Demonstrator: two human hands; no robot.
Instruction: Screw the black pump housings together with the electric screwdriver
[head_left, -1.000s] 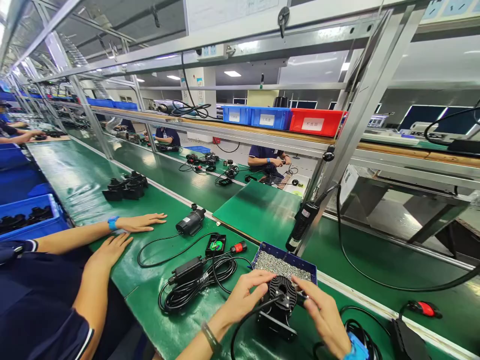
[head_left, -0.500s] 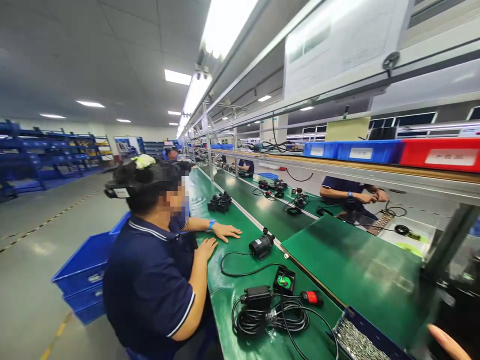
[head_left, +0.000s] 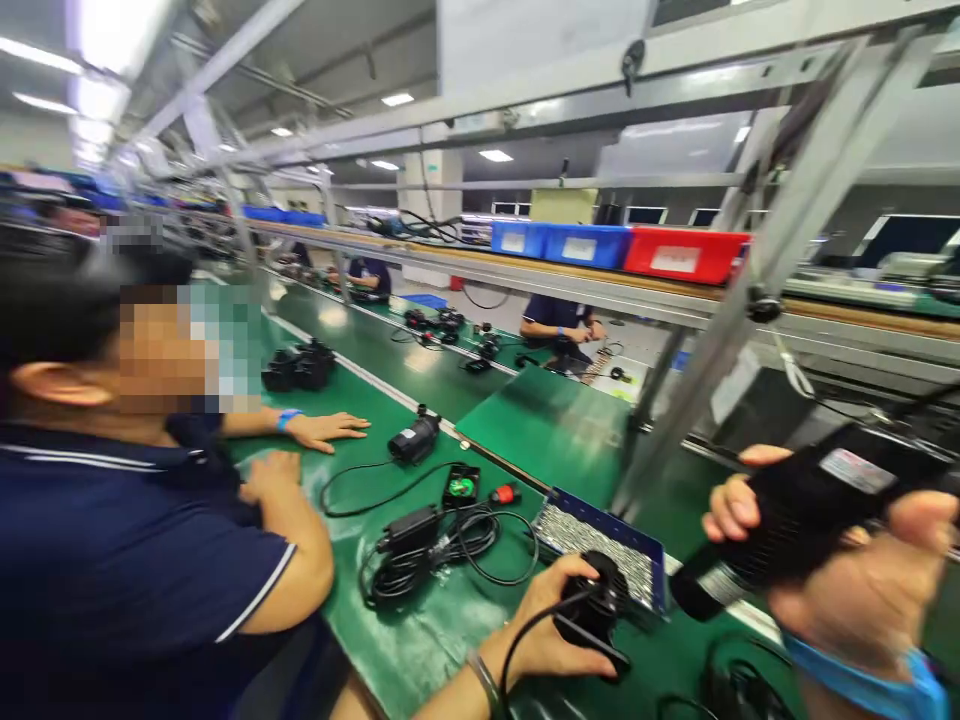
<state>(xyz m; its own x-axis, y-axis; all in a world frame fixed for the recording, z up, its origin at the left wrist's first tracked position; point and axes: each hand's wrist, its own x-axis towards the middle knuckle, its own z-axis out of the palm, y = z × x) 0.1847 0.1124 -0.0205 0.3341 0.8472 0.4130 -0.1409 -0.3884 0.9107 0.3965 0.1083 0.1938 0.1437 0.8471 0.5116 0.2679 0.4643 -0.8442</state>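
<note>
My left hand (head_left: 551, 625), with a bracelet at the wrist, is closed round a black pump (head_left: 604, 590) with a round ribbed end. A black cable runs down from the pump past my wrist. At the right, my right hand (head_left: 862, 590), with a blue wristband, grips a black electric screwdriver (head_left: 832, 480) that hangs from a cord. Its nose tilts down to the left, above and right of the pump; the tip is hard to make out. Just behind the pump stands a blue tray of small metal screws (head_left: 600, 545).
Left on the green bench (head_left: 442, 640) lie a coiled black cable (head_left: 420, 570), a small black box with a green inside (head_left: 461, 487) and another pump (head_left: 415, 435). A co-worker (head_left: 150, 530) sits close at the left. A slanted metal post (head_left: 705, 370) rises ahead, below a shelf with blue and red bins (head_left: 686, 255).
The view has swung right and closer to the bench. Both my hands have come into view, the left holding the pump and the right the screwdriver. Earlier only a fingertip showed at the right edge.
</note>
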